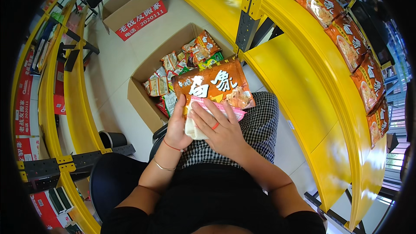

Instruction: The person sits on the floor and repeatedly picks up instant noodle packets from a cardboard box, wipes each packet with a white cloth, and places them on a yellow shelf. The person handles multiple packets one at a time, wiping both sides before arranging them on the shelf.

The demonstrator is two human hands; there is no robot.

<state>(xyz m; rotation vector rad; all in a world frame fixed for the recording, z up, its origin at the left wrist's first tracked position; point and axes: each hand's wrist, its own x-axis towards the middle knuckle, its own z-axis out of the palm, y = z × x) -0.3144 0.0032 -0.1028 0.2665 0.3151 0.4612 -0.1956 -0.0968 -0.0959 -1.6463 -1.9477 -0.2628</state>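
An orange-brown packet of instant noodles (211, 79) bearing large white writing is held over my lap, its printed face up. My left hand (178, 125) grips the packet at its lower left corner, thumb along the edge. A folded white cloth with a pink border (195, 130) lies against the packet's lower part. My right hand (221, 126), with a red ring on one finger, presses that cloth flat onto the packet. The packet's lower edge is hidden under cloth and fingers.
Beyond my knees stands an open cardboard box (143, 104) full of noodle packets. Yellow metal shelving (292, 71) curves along my right, with several similar orange packets (347, 42) on its upper shelf. Another shelf (74, 104) runs on the left. A second carton (133, 6) and a seated person are farther off.
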